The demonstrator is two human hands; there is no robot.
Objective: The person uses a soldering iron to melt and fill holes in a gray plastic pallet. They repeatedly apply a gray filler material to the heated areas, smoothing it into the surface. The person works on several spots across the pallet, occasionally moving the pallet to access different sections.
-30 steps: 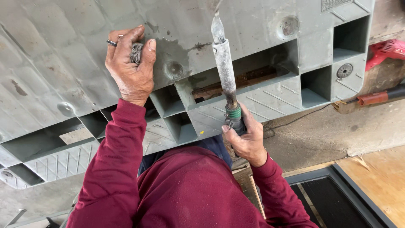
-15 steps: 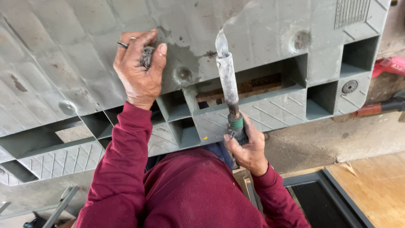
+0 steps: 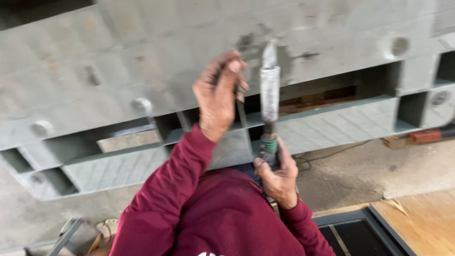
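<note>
My right hand (image 3: 278,176) grips the handle of a long tool (image 3: 270,95) with a green band and a pale, crusted barrel. The tool stands upright, its tip against the face of a big grey plastic pallet (image 3: 118,71). My left hand (image 3: 217,95) is raised just left of the barrel, its fingers curled against the pallet near a dark scorched patch (image 3: 246,42). The frame is blurred, so what the fingers pinch is hard to make out. Both arms wear maroon sleeves.
The pallet leans across the whole upper view, with open rib pockets (image 3: 132,142) along its lower edge. A red-handled tool (image 3: 426,135) and a thin cable (image 3: 332,151) lie on the concrete floor at right. A wooden board (image 3: 422,218) and a dark frame (image 3: 360,232) sit at lower right.
The view has swung and blurred. My left hand has moved closer to the tool's barrel, and the tool's tip stays on the pallet face by the dark patch.
</note>
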